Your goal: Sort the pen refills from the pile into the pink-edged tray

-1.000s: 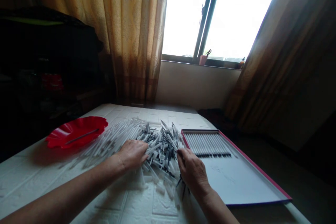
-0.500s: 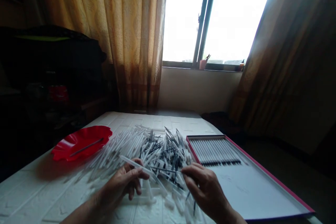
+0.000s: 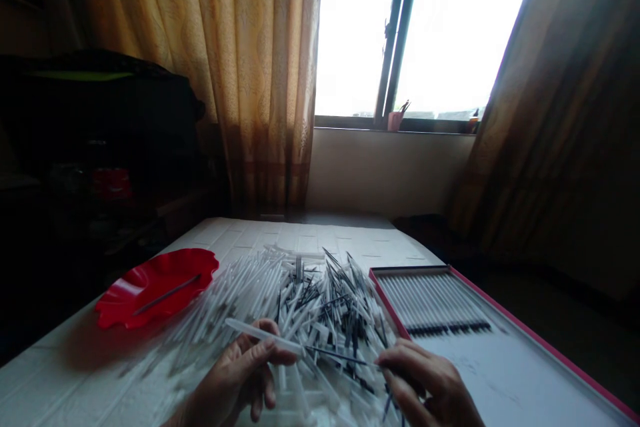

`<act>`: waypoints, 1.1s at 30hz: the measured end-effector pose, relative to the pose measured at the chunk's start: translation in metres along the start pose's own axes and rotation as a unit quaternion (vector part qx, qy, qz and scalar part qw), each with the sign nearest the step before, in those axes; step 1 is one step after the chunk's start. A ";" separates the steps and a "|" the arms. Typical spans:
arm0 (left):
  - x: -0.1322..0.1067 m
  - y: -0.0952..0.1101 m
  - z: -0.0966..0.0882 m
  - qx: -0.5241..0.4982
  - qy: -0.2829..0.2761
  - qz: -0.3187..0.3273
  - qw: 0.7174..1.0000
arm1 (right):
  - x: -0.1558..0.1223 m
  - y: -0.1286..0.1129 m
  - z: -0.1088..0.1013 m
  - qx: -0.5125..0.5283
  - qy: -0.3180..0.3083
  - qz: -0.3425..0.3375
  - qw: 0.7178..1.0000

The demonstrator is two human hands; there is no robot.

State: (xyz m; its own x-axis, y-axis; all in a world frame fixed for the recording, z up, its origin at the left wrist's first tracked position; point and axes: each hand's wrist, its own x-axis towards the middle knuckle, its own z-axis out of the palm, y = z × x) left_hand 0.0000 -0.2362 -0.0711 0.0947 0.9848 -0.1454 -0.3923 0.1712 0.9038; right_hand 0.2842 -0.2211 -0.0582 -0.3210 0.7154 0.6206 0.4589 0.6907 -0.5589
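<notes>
My left hand (image 3: 245,367) pinches a whitish, translucent pen barrel (image 3: 263,335) between thumb and fingers. From the other side, my right hand (image 3: 425,380) grips the end of a thin dark pen refill (image 3: 340,355). The refill's far tip lies at the right end of the barrel; whether it is inside cannot be made out. Beneath and beyond both hands spreads a pile of loose clear barrels (image 3: 240,283) and dark refills (image 3: 345,287).
On the left of the white table (image 3: 55,373) stands a red wavy-rimmed dish (image 3: 155,280) with one thin stick (image 3: 167,293) in it. To the right lies a shallow red-edged box (image 3: 540,340) holding a row of white pens (image 3: 435,300) with dark ends.
The view has shifted slightly, so the table things appear lower. My hands are a little farther apart, and more of the refill shows between them. Both still hold the same pieces.
</notes>
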 end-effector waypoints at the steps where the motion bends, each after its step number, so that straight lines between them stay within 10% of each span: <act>1: 0.000 -0.001 -0.002 0.001 -0.003 0.001 1.000 | 0.000 0.000 0.001 0.002 0.001 0.000 1.000; 25: -0.011 -0.014 0.016 0.046 -0.033 0.031 0.998 | -0.011 0.005 0.026 0.141 -0.047 0.048 0.988; 29: -0.021 -0.027 0.026 0.060 -0.075 -0.009 0.995 | -0.019 0.001 0.039 0.287 -0.153 0.089 0.942; 33: -0.025 -0.031 0.031 0.019 -0.087 -0.070 0.994 | -0.025 -0.018 0.047 0.480 -0.175 0.227 0.829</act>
State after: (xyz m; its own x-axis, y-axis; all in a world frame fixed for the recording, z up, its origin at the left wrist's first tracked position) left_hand 0.0381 -0.2675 -0.0834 0.3036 0.9312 -0.2019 -0.3289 0.3013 0.8950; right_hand 0.2450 -0.2467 -0.0895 -0.5931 0.7959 0.1218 -0.2182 -0.0133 -0.9758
